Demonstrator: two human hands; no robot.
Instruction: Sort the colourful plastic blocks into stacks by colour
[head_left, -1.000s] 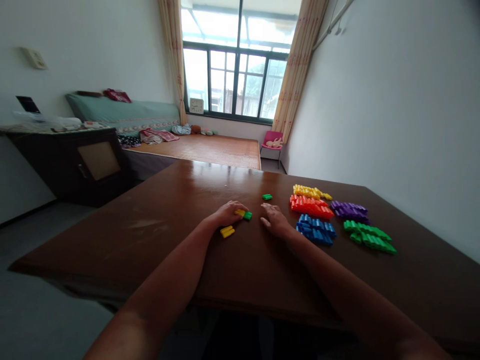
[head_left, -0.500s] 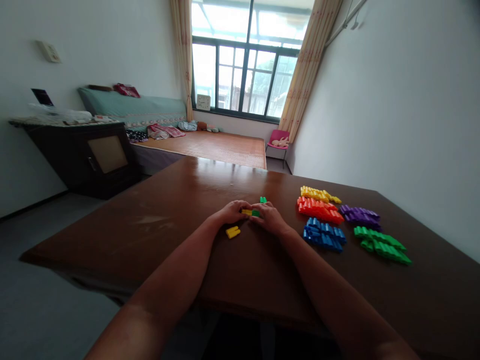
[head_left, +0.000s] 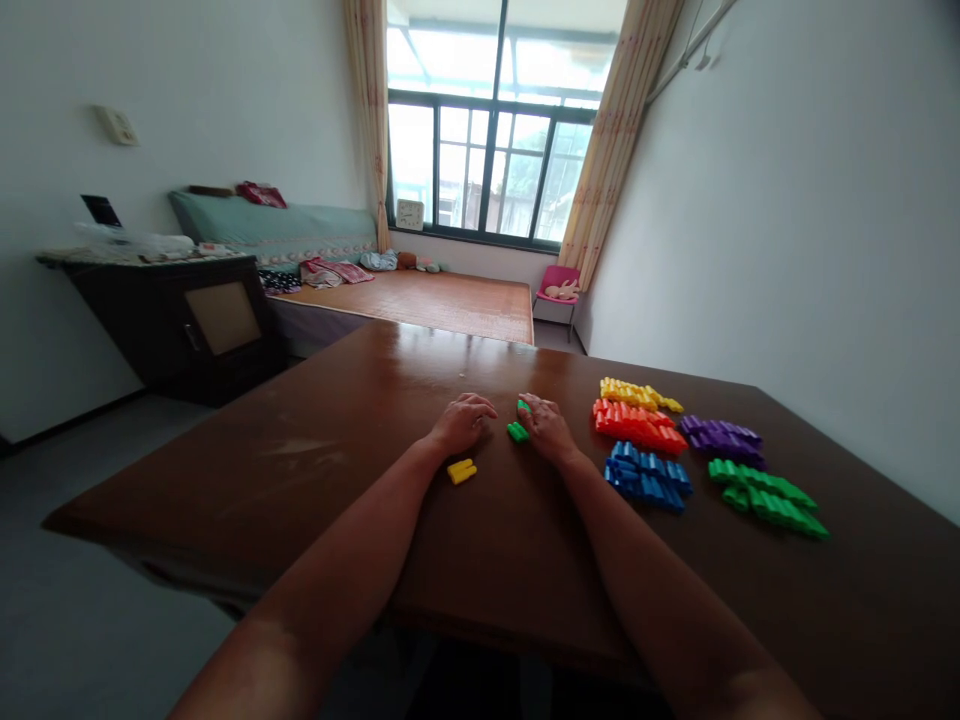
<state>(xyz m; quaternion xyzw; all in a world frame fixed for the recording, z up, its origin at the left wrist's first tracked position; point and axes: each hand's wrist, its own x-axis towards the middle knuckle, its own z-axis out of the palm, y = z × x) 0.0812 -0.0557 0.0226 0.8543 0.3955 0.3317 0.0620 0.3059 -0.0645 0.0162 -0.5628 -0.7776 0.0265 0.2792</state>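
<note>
My left hand (head_left: 463, 424) rests low over the dark tabletop with its fingers curled together; whatever they hold, if anything, is hidden. Just left of my right hand lies a small green plastic block (head_left: 517, 432), near its thumb. The fingers of my right hand (head_left: 547, 428) close on a second green block (head_left: 523, 405), partly covered by them, slightly farther away. Nearer to me, below my left hand, a yellow block (head_left: 462, 472) with two prongs lies on the table, untouched.
On the right of the brown table (head_left: 315, 460) lie rows of yellow (head_left: 637, 393), red (head_left: 637, 424), blue (head_left: 649, 475), purple (head_left: 720, 440) and green blocks (head_left: 769, 495). Beyond are a bed (head_left: 450, 300), a pink chair (head_left: 559, 280) and a dark cabinet (head_left: 165, 320).
My hands have moved apart. The nearer green block now lies separate, and the yellow piece beside it is out of sight. My right hand has reached the farther green block.
</note>
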